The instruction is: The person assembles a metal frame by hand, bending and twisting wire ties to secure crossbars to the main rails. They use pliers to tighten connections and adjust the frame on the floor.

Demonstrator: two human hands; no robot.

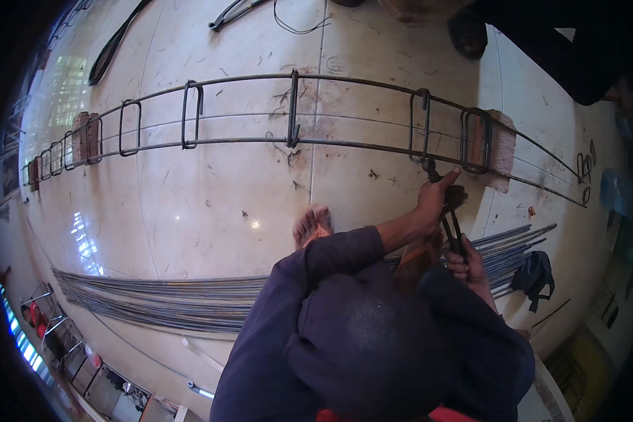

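The long steel frame (pixel 293 109), resting on bricks (pixel 500 151), is probably heavy and stiff; lift by its rods (pixel 359 145). The right hand (pixel 469 269) wraps the hard pincers (pixel 458 226) low, for leverage; the left hand (pixel 436 202) is alongside, its grip unclear.

- The long steel-rod frame (pixel 294 109) with rectangular bent hoops was dark grey.
- The slim-handled metal pincers (pixel 457 225) were blackish.
- The rough rectangular block (pixel 500 148) was dusty pink.
- The long thin steel bars (pixel 162 299) were bluish grey, streaked brown.
- The glossy tiled floor (pixel 239 204) was cream, with thin seam lines and reddish-brown smudges.
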